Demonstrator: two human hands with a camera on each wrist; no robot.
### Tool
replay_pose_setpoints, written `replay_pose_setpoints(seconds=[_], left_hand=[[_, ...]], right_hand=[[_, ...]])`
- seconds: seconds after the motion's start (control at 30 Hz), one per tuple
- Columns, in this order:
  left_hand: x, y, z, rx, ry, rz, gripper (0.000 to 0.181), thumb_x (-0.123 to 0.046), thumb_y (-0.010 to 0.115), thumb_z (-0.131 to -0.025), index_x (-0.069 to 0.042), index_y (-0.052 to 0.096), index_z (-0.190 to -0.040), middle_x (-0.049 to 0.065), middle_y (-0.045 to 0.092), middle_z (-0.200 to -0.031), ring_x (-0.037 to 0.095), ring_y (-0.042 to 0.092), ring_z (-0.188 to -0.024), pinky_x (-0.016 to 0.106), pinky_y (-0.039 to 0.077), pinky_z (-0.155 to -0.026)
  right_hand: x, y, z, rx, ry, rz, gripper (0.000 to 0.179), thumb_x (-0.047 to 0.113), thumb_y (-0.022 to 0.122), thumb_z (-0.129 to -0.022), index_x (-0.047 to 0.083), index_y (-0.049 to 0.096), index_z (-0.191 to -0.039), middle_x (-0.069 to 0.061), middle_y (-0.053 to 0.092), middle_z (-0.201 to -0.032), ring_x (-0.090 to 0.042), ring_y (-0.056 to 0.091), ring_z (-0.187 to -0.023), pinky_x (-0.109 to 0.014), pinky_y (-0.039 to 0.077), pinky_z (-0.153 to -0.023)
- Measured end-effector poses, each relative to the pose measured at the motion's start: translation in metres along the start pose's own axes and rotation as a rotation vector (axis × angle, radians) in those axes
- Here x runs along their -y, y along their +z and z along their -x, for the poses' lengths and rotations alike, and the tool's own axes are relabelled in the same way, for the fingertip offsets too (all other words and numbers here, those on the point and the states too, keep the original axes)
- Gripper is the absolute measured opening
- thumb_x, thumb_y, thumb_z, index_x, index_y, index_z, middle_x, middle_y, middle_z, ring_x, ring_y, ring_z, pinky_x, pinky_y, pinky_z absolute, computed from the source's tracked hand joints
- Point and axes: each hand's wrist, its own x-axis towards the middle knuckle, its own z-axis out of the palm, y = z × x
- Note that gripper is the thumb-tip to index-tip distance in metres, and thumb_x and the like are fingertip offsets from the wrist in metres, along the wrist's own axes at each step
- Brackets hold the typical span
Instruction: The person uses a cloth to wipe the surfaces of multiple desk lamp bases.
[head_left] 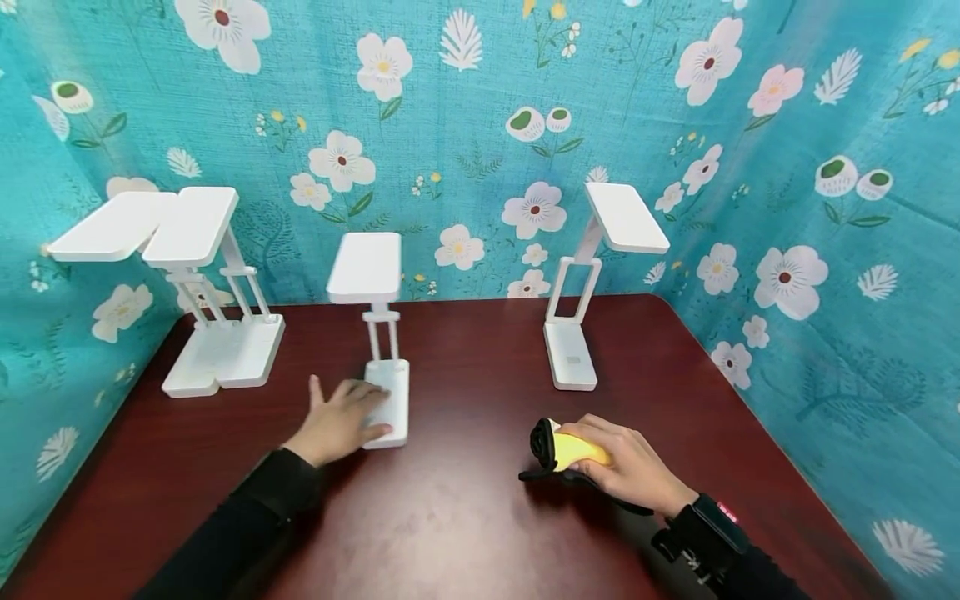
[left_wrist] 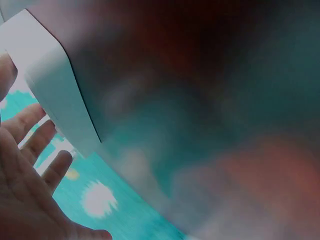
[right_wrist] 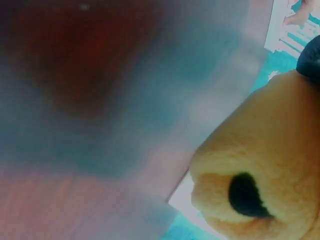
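Observation:
In the head view, my left hand (head_left: 339,419) reaches to the base of a white folding desk lamp (head_left: 390,404) with its fingers spread. Its fingertips touch the side and top of that base. The left wrist view shows the spread fingers beside the white base (left_wrist: 62,90). My right hand (head_left: 630,462) grips a rolled yellow cloth (head_left: 573,450) with a black rolled end, held low over the table. A black strip (head_left: 551,475) sticks out beneath it. Up close in the right wrist view, the yellow cloth (right_wrist: 260,145) looks fuzzy, with a dark patch on it.
Two more white lamps (head_left: 225,354) stand side by side at the back left. Another lamp (head_left: 570,358) stands at the back right, beyond my right hand. A teal flowered curtain (head_left: 465,158) surrounds the dark red table (head_left: 465,533) at the back and sides.

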Motion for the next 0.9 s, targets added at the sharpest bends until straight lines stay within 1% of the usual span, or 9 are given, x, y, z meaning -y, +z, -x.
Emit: replay_pose_setpoints(seconds=[0.1,0.23,0.37,0.5,0.57,0.63,0.77,0.83,0.9], left_hand=[[-0.029,0.013,-0.002,-0.02,0.064,0.027,0.053,-0.039,0.074,-0.09,-0.01,0.065,-0.133,0.014,0.062,-0.136,0.036,0.051,-0.13,0.086,0.012,-0.107],[-0.06,0.025,-0.004,-0.006,0.13,0.082,0.054,-0.038,0.076,-0.089,-0.008,0.066,-0.132,0.015,0.063,-0.134,0.035,0.053,-0.129,0.083,0.012,-0.111],[-0.083,0.032,-0.004,0.001,0.171,0.093,0.055,-0.04,0.077,-0.088,-0.007,0.066,-0.131,0.014,0.064,-0.132,0.031,0.056,-0.127,0.08,0.016,-0.113],[-0.099,0.035,-0.002,-0.017,0.178,0.09,0.057,-0.043,0.078,-0.086,-0.007,0.068,-0.128,0.012,0.065,-0.128,0.03,0.057,-0.121,0.079,0.024,-0.11],[-0.102,0.032,-0.002,0.019,0.177,0.108,0.057,-0.044,0.077,-0.087,-0.006,0.068,-0.128,0.013,0.064,-0.129,0.031,0.056,-0.121,0.08,0.026,-0.108],[-0.1,0.025,-0.004,0.101,0.157,0.148,0.058,-0.045,0.076,-0.088,-0.007,0.067,-0.131,0.013,0.061,-0.134,0.032,0.053,-0.127,0.081,0.024,-0.108],[-0.086,0.007,-0.011,0.238,0.078,0.159,0.067,-0.045,0.078,-0.086,-0.008,0.061,-0.139,0.012,0.052,-0.146,0.033,0.043,-0.14,0.082,0.013,-0.112],[-0.079,0.001,-0.014,0.263,0.054,0.137,0.075,-0.046,0.081,-0.082,-0.008,0.057,-0.142,0.011,0.05,-0.149,0.033,0.04,-0.142,0.083,0.009,-0.112],[-0.074,-0.001,-0.015,0.272,0.05,0.109,0.084,-0.049,0.082,-0.08,-0.006,0.053,-0.146,0.011,0.049,-0.15,0.033,0.039,-0.142,0.083,0.008,-0.111]], right_hand=[[-0.001,0.002,-0.002,-0.003,-0.011,-0.001,0.047,0.015,0.085,-0.079,0.023,0.069,-0.123,0.014,0.063,-0.103,0.001,0.051,-0.08,-0.018,0.044,-0.065],[0.002,0.006,-0.008,0.019,-0.008,-0.024,0.048,0.012,0.083,-0.079,0.022,0.069,-0.124,0.013,0.063,-0.104,0.0,0.052,-0.082,-0.018,0.045,-0.067],[0.007,0.011,-0.017,0.043,-0.024,-0.031,0.048,0.01,0.081,-0.08,0.023,0.069,-0.124,0.012,0.063,-0.103,-0.001,0.053,-0.082,-0.019,0.046,-0.068],[0.012,0.017,-0.03,0.079,-0.056,-0.03,0.043,0.014,0.079,-0.084,0.024,0.069,-0.124,0.012,0.062,-0.1,0.0,0.054,-0.081,-0.018,0.048,-0.068],[0.015,0.018,-0.04,0.111,-0.075,-0.007,0.04,0.017,0.078,-0.086,0.022,0.068,-0.124,0.01,0.062,-0.099,-0.001,0.054,-0.079,-0.018,0.048,-0.067],[0.018,0.021,-0.053,0.144,-0.109,0.052,0.039,0.02,0.077,-0.087,0.021,0.069,-0.125,0.008,0.063,-0.099,-0.001,0.054,-0.079,-0.018,0.049,-0.067],[0.027,0.028,-0.088,0.198,-0.196,0.227,0.037,0.027,0.078,-0.088,0.021,0.07,-0.124,0.006,0.066,-0.098,-0.004,0.055,-0.076,-0.019,0.049,-0.064],[0.031,0.034,-0.105,0.224,-0.23,0.313,0.037,0.029,0.078,-0.088,0.022,0.071,-0.123,0.004,0.067,-0.098,-0.007,0.058,-0.077,-0.021,0.051,-0.061],[0.035,0.041,-0.117,0.254,-0.252,0.387,0.037,0.032,0.078,-0.088,0.023,0.071,-0.124,0.002,0.069,-0.102,-0.01,0.064,-0.081,-0.023,0.054,-0.062]])
